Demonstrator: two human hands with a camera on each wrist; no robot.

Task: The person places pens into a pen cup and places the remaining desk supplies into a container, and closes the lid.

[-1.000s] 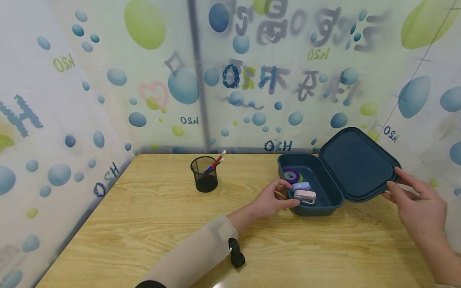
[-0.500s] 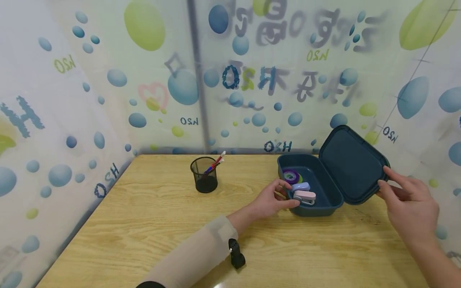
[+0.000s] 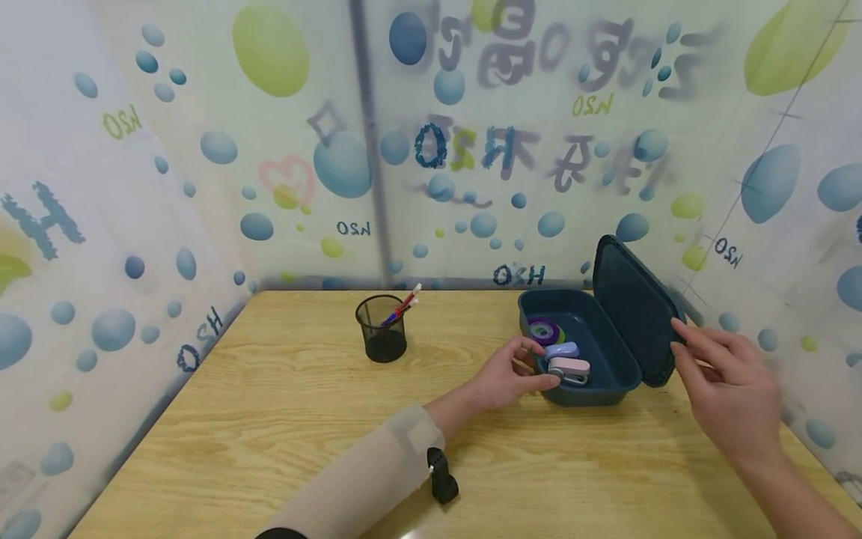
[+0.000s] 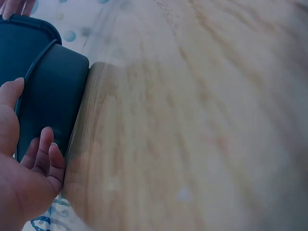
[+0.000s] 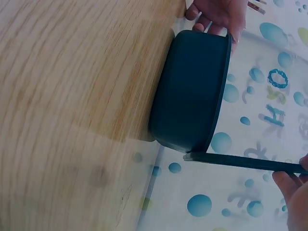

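A dark blue plastic box stands at the back right of the table, with its hinged lid raised steeply on the right side. My left hand holds the box at its left near corner, thumb and fingers at the rim and outer wall. With thumb and fingers, my right hand pinches the lid's free edge. Inside the box lie a purple tape roll with a green one partly beneath it, a small lavender object and a pink one resembling a mini stapler.
A black mesh pen holder with several pens stands left of the box on the wooden table. Behind the table hangs a patterned curtain, close to the box's back. A black strap hangs at the left sleeve.
My right hand has moved left, swinging the lid from leaning far outward to nearly upright. The left hand and the box have stayed in place.
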